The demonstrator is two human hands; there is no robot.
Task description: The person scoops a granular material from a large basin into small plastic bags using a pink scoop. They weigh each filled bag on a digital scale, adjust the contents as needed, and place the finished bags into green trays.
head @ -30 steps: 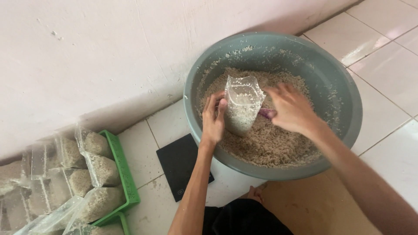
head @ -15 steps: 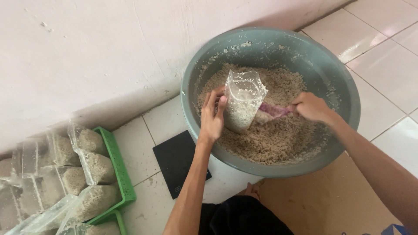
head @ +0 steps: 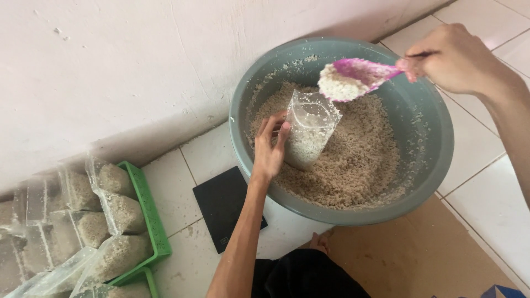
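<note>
My left hand [head: 269, 148] grips a clear plastic bag [head: 310, 128] that stands upright, mouth open, inside a large grey basin [head: 441, 144] of pale grainy mix [head: 364, 160]. The bag is partly filled with the same grain. My right hand [head: 454, 57] holds a pink scoop [head: 364, 72] by its handle, raised above the basin. The scoop carries a heap of grain and hovers just above and to the right of the bag's mouth.
A black flat scale [head: 223, 205] lies on the white tile floor left of the basin. A green tray [head: 144, 211] at the lower left holds several filled clear bags [head: 113, 214]. A white wall runs behind. Brown cardboard [head: 419, 259] lies under me.
My right hand has come up out of the grain with the loaded scoop, rising to the right above the bag. My left hand has kept hold of the bag.
</note>
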